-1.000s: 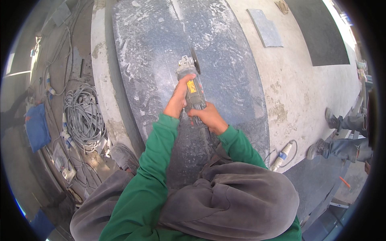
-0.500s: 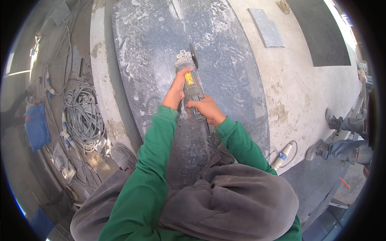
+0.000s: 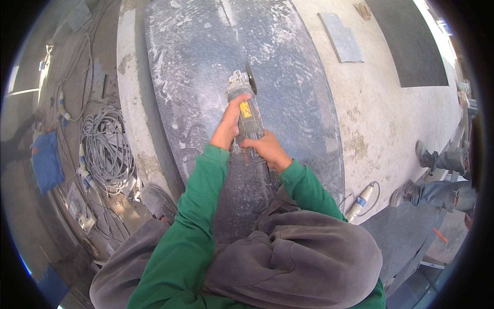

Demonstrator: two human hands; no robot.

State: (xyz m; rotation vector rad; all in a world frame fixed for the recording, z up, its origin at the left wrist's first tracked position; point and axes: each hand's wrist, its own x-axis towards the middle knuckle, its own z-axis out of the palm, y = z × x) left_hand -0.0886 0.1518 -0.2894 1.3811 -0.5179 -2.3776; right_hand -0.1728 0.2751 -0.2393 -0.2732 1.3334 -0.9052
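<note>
An angle grinder [image 3: 252,123], grey with a yellow label, is in both my hands over a large dark stone slab [image 3: 298,129]. My left hand [image 3: 227,119] wraps round the front of its body, thumb across the top near the head. My right hand [image 3: 268,148] grips the rear of the body. The thin cutting disc [image 3: 251,78] stands on edge at the right of the grinder's head. Whether its rim touches the slab I cannot tell. A straight line, whitish with dust, runs along the slab beyond the disc.
A coil of grey cable [image 3: 105,149] lies on the floor at left, past a pale ledge [image 3: 135,103]. At right are a small stone offcut [image 3: 340,38], a dark flat panel [image 3: 406,41] and a cable connector [image 3: 360,203]. Another person's legs [image 3: 437,193] show at far right.
The grinder and both my hands have shifted slightly back toward me and a little right. The disc, earlier lying along the dark line, now sits nearer me. My grip looks the same.
</note>
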